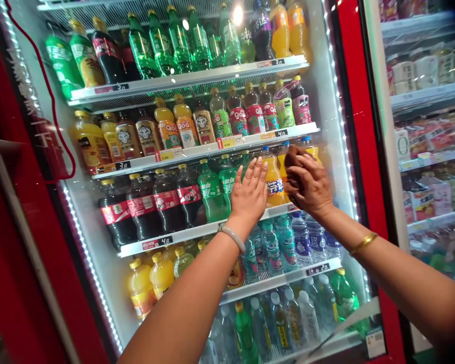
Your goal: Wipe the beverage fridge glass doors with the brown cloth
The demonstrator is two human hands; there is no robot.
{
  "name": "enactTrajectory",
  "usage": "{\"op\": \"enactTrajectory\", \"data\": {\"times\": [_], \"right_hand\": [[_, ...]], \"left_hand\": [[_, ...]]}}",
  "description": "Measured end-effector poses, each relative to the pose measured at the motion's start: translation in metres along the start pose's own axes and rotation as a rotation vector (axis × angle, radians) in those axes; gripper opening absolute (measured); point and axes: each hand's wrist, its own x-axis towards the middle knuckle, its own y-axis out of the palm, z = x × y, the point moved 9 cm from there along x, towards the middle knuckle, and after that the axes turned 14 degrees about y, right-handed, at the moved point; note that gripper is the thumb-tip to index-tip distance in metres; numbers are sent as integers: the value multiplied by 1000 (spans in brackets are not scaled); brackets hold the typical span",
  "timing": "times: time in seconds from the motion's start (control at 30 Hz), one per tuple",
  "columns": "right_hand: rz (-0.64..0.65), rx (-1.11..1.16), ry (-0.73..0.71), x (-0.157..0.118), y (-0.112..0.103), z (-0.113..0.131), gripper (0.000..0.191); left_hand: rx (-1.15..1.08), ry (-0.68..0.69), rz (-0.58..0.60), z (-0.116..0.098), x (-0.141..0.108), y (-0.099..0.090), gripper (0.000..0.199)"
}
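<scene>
My left hand is open, its fingers stretched upward and its palm toward the lit drinks cooler, seemingly flat on the glass front. It covers part of the green bottles on the middle shelf. To its right, my right hand has curled fingers against a dark brown shape. Whether that shape is a cloth or the hand's reflection in the glass, I cannot tell. Orange drink bottles with blue caps stand behind and between the hands. A pale bangle circles the left wrist, a gold one the right.
Shelves of bottled drinks with price tags fill the cooler inside a red frame. A red cord hangs at the left. Packaged goods sit on shelves at the right. A pale strap or handle crosses the lower right.
</scene>
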Motion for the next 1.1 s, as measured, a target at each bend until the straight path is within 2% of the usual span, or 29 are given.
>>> {"op": "enactTrajectory", "data": {"times": [0.07, 0.1, 0.17, 0.23, 0.3, 0.4, 0.47, 0.5, 0.57, 0.63, 0.7, 0.77, 0.87, 0.93, 1.03, 1.1], "right_hand": [[-80, -37, 88, -12, -6, 0, 48], [-76, -37, 75, -18, -4, 8, 50], [17, 2, -52, -22, 10, 36, 50], [129, 54, -205, -15, 24, 58, 45], [175, 56, -253, -1, 30, 61, 40], [84, 13, -138, 7, 21, 50, 42], [-5, 0, -49, -6, 14, 52, 44], [-6, 5, -43, -15, 15, 59, 46], [73, 30, -108, -25, 25, 78, 48], [185, 65, -244, -21, 36, 91, 45], [247, 67, -340, -7, 40, 88, 38], [232, 35, -282, 6, 37, 72, 38], [90, -10, -30, -1, 27, 58, 43], [77, -9, -18, -19, 30, 80, 44], [219, 29, -265, -27, 52, 131, 41], [305, 33, -366, -14, 64, 142, 36]], "left_hand": [[-4, -9, 0, 5, -9, -3, 62], [-4, -9, 0, 6, -12, -5, 62], [-1, -9, 8, 8, -18, -5, 62], [9, -28, 18, 11, -23, -5, 60], [19, -50, 14, 14, -27, -6, 60], [20, -37, 0, 16, -35, -8, 61], [17, -23, -1, 16, -40, -9, 62], [17, -24, -1, 17, -42, -9, 62], [18, -40, 2, 20, -46, -9, 63], [19, -58, 11, 26, -49, -11, 62], [20, -63, 24, 32, -53, -14, 61], [21, -58, 34, 36, -58, -18, 61], [21, -68, 40, 42, -66, -21, 61], [29, -91, 28, 46, -72, -22, 63], [61, -138, 14, 57, -82, -26, 66], [77, -140, 27, 66, -89, -29, 66]]}}
